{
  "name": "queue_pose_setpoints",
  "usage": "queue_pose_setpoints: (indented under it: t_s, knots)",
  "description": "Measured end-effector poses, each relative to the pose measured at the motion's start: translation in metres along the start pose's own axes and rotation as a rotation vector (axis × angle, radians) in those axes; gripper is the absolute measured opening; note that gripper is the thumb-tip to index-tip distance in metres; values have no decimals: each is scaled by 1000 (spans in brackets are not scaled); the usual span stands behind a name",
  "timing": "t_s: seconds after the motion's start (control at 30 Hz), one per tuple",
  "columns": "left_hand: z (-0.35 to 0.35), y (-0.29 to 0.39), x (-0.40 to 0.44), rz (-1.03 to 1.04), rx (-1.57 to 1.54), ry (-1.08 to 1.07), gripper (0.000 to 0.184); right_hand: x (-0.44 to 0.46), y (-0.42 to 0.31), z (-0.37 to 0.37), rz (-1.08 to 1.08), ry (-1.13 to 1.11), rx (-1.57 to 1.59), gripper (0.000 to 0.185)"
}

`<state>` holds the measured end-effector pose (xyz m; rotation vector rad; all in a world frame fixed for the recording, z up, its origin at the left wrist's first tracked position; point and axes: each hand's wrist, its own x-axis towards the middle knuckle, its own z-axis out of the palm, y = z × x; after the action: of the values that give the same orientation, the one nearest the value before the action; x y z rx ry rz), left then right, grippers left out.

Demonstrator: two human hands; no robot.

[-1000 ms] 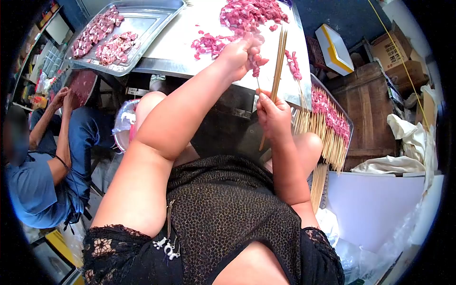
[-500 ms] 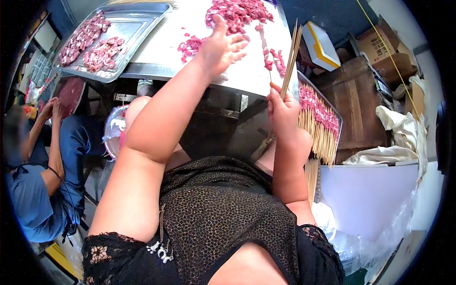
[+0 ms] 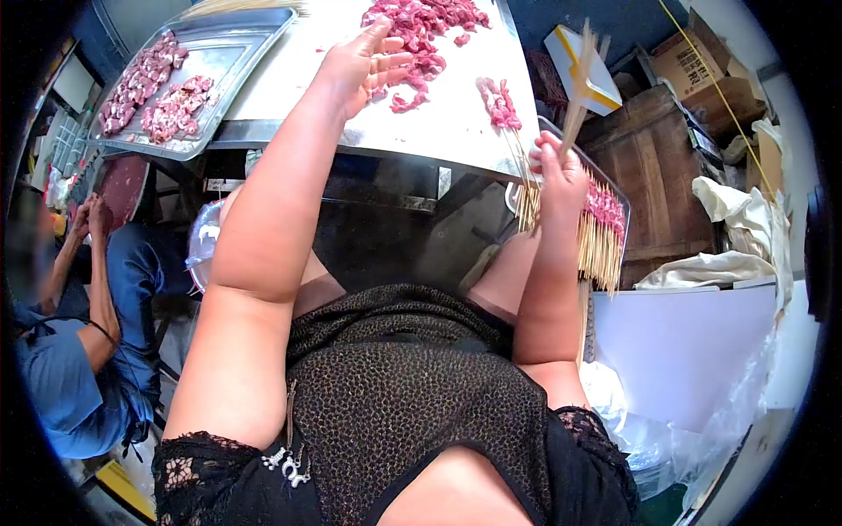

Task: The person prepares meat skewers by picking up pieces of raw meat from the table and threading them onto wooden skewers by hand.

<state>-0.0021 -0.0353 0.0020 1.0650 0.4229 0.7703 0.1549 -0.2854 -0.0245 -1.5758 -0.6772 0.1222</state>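
My left hand (image 3: pixel 358 72) is open with its fingers spread, palm up, at the near edge of a heap of raw meat pieces (image 3: pixel 430 61) on the white tabletop (image 3: pixel 456 131). Whether the fingertips touch the meat I cannot tell. My right hand (image 3: pixel 561 171) is closed around a bundle of thin bamboo skewers (image 3: pixel 576 101), which stands upright and is blurred by motion. Just left of that hand, meat-loaded skewers (image 3: pixel 500 103) lie on the table, their bare sticks pointing toward me. Below and right of it, a tray holds many finished meat skewers (image 3: pixel 603 215).
A metal tray (image 3: pixel 237 66) with two piles of meat rests on the table's left. Another person (image 3: pixel 74 351) sits at far left, hands at a reddish basin (image 3: pixel 123 188). To the right are a white-and-yellow box (image 3: pixel 583 66), a wooden board (image 3: pixel 649 175) and a cardboard box (image 3: pixel 702 74).
My left hand has moved left, beside the heap. My right hand has shifted right with the skewer bundle, away from the meat skewer by its fingers, which now lies beside another on the table.
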Motion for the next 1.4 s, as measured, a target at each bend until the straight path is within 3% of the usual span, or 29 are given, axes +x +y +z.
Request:
queue_pose_setpoints:
  t_s: [0.03, 0.13, 0.17, 0.27, 0.3, 0.37, 0.43, 0.5, 0.57, 0.63, 0.7, 0.77, 0.8, 0.87, 0.97, 1.17, 1.4]
  knots:
    - [-1, 1, 0, -5, 3, 2, 46, -4, -15, -3, 74, -2, 105, 24]
    - [-8, -6, 7, 73, 420, -67, 26, -11, -32, -5, 80, -46, 230, 22]
    - [-10, -11, 9, 69, 425, -68, 26, -15, -37, -5, 125, -55, 297, 22]
    - [-7, -20, 7, 244, 1027, -108, 22, -21, -33, -8, 200, -105, 338, 25]
    - [-6, -22, 7, 242, 1031, -114, 22, -21, -30, -9, 204, -100, 341, 25]
    - [-2, -27, 6, 311, 1121, -163, 23, -16, -18, -9, -123, -92, -523, 26]
    - [5, -27, 3, 263, 1126, -183, 24, -12, -9, -8, -210, -108, -690, 24]
    - [7, -37, 4, 160, 939, -249, 26, -13, -4, -5, -98, -287, -1079, 20]
    - [14, -39, -2, 145, 893, -281, 26, -13, 8, -5, -175, -265, -1116, 18]
    - [23, -38, -10, -38, 831, -228, 25, -13, 8, -6, -138, -229, -994, 17]
    - [30, -43, -10, -158, 653, -296, 25, -14, 4, -9, -236, -211, -889, 17]
    - [40, -50, -16, -298, 480, -361, 31, -18, -12, -10, 229, -252, -282, 17]
    - [47, -54, -21, -329, 342, -358, 35, -23, -22, -4, 258, -249, -174, 15]
    - [59, -58, -29, -363, 85, -355, 46, -31, -24, 3, 248, -293, -89, 16]
    - [62, -59, -30, -363, -168, -342, 33, -33, -20, 9, 176, -365, -99, 18]
    - [59, -48, -32, -336, -241, -342, 24, -41, -37, 22, 301, -342, -26, 17]
    - [54, -49, -28, -385, -249, -411, 27, -41, -26, 25, 388, -337, 134, 20]
